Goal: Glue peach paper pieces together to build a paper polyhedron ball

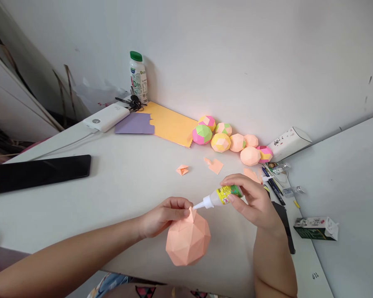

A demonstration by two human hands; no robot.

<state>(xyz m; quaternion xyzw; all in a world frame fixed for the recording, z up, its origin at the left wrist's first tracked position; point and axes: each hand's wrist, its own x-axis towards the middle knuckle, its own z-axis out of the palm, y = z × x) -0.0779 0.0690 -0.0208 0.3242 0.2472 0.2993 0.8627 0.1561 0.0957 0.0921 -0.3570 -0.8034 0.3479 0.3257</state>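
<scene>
Pinched flap [192, 215] of ball [188, 243] with left hand [166, 214], glue [225, 195] with right hand [253, 203]; seemingly had ball mostly built, flap unstuck.

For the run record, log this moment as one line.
left hand: pinching raised flap of peach paper ball | right hand: holding glue bottle, nozzle at flap | beyond: paper balls by wall

Plain pale-grey wall [236, 62] behind smooth off-white worktop [127, 174]; few small dk marks on wall, R side of view. Flat lt-grey side panel [345, 174] far R, meets wall at angle. Slanted whitish panel [6, 91] far L. Light soft, w/ faint shadows.
</scene>
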